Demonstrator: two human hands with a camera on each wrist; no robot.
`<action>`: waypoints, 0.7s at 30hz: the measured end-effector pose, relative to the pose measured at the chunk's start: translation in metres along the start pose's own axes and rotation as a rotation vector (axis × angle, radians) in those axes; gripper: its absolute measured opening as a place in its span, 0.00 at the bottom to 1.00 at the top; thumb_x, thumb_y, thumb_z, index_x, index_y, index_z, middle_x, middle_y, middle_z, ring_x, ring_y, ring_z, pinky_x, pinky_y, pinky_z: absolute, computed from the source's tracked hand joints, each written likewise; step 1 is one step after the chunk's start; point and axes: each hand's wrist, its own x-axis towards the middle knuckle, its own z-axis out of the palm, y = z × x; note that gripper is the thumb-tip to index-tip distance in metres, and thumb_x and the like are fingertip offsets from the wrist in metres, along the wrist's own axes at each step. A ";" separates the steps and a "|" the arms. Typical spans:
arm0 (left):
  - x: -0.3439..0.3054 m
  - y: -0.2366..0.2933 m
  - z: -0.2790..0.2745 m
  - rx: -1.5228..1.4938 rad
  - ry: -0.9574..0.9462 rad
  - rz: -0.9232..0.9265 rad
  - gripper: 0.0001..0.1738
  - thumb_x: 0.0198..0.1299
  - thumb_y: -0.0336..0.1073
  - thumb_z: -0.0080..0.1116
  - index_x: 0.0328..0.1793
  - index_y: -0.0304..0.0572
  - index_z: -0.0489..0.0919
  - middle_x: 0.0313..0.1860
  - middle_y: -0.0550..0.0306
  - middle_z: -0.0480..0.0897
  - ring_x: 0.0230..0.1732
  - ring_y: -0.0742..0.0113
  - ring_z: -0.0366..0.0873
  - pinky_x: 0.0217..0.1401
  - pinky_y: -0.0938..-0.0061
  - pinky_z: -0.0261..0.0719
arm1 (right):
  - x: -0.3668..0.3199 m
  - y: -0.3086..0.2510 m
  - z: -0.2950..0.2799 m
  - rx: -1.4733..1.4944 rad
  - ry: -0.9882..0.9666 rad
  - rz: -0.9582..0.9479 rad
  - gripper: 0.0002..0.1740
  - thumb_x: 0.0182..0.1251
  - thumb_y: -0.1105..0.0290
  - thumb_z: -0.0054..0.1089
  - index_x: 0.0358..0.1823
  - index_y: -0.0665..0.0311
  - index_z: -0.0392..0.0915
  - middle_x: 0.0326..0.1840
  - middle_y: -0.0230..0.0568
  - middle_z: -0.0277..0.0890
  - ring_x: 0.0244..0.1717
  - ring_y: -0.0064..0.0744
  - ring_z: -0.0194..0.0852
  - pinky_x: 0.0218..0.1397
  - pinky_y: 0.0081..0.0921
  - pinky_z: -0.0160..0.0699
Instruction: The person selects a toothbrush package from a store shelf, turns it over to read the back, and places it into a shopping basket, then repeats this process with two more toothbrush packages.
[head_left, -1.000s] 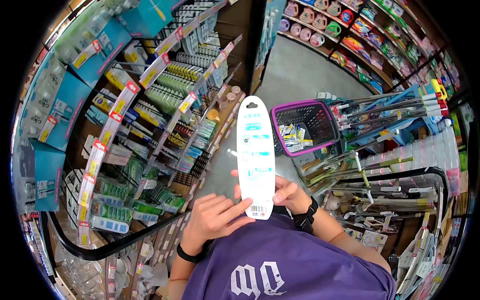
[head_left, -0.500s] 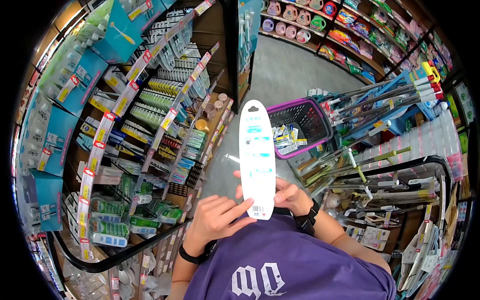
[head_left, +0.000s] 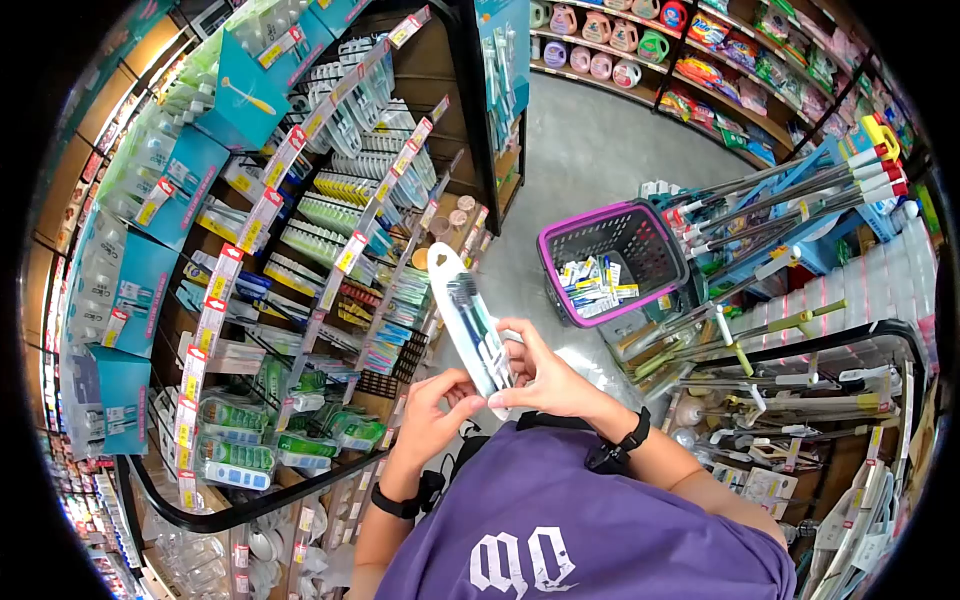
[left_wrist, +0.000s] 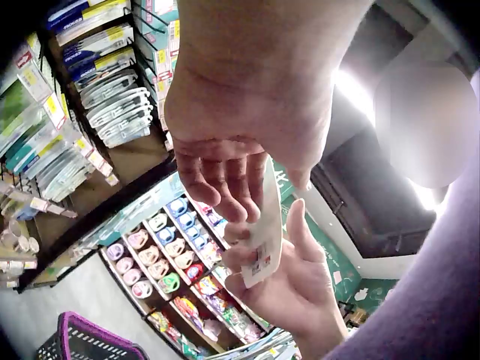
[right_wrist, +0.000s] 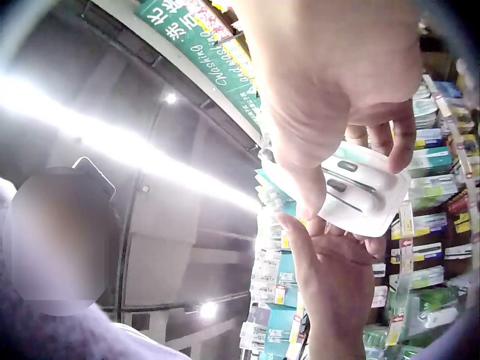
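A blister pack of toothbrushes [head_left: 468,318] on a white card stands tilted in front of the chest, hang hole at the upper end. Dark bristles show near its top. The right hand [head_left: 548,378] grips the lower right edge, thumb low on the front. At the lower left edge, the left hand [head_left: 436,412] pinches the pack with bent fingers, its thumb pointing toward the right thumb. Two handle ends show under the clear plastic of the pack [right_wrist: 358,187] in the right wrist view. In the left wrist view the card [left_wrist: 264,251] appears nearly edge-on between both hands.
A purple-rimmed basket [head_left: 556,290] on the floor ahead holds several small packs. Shelves with hanging toothbrush packs [head_left: 330,215] line the left side. Mop handles [head_left: 790,215] jut out at the right. Detergent bottles [head_left: 597,28] fill the far shelf.
The pack has turned from its printed back to its clear front, and now leans left and sits lower. The right hand has shifted to its front edge. The view has swung slightly.
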 end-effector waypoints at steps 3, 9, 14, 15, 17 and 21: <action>0.006 0.003 0.014 -0.057 0.108 -0.086 0.10 0.63 0.33 0.65 0.45 0.33 0.83 0.28 0.57 0.84 0.27 0.74 0.78 0.33 0.78 0.74 | -0.003 -0.011 -0.007 -0.040 -0.019 0.000 0.54 0.59 0.76 0.75 0.81 0.54 0.46 0.56 0.35 0.73 0.53 0.22 0.76 0.48 0.19 0.75; 0.010 0.010 0.018 -0.249 0.149 -0.080 0.11 0.69 0.33 0.59 0.47 0.30 0.84 0.29 0.59 0.85 0.28 0.77 0.80 0.34 0.80 0.77 | -0.004 -0.010 -0.025 0.088 -0.074 -0.022 0.47 0.65 0.74 0.71 0.80 0.60 0.50 0.51 0.35 0.78 0.48 0.19 0.77 0.46 0.20 0.76; 0.003 0.009 0.014 -0.337 0.180 -0.088 0.11 0.69 0.32 0.59 0.47 0.29 0.84 0.30 0.57 0.85 0.29 0.75 0.81 0.34 0.79 0.78 | -0.006 -0.007 -0.029 -0.053 -0.308 0.127 0.27 0.70 0.68 0.67 0.67 0.67 0.71 0.51 0.36 0.81 0.47 0.20 0.78 0.49 0.24 0.79; 0.001 0.007 0.012 -0.324 0.161 -0.081 0.11 0.69 0.32 0.59 0.48 0.30 0.84 0.30 0.57 0.85 0.29 0.75 0.81 0.34 0.79 0.78 | -0.006 -0.011 -0.028 -0.126 -0.376 0.181 0.23 0.71 0.66 0.67 0.63 0.68 0.75 0.50 0.35 0.81 0.46 0.20 0.78 0.50 0.24 0.80; -0.006 0.001 0.005 -0.298 0.131 -0.068 0.10 0.69 0.31 0.59 0.48 0.30 0.84 0.31 0.57 0.86 0.29 0.75 0.81 0.34 0.79 0.78 | -0.001 -0.013 -0.020 -0.166 -0.403 0.173 0.15 0.73 0.63 0.65 0.50 0.69 0.82 0.39 0.33 0.84 0.38 0.21 0.80 0.44 0.24 0.80; -0.021 -0.004 -0.010 -0.286 0.100 -0.096 0.12 0.67 0.33 0.62 0.50 0.30 0.83 0.34 0.57 0.86 0.31 0.75 0.80 0.35 0.78 0.77 | 0.014 -0.005 -0.005 -0.208 -0.456 0.195 0.16 0.73 0.60 0.64 0.44 0.68 0.84 0.31 0.33 0.82 0.30 0.22 0.79 0.36 0.23 0.78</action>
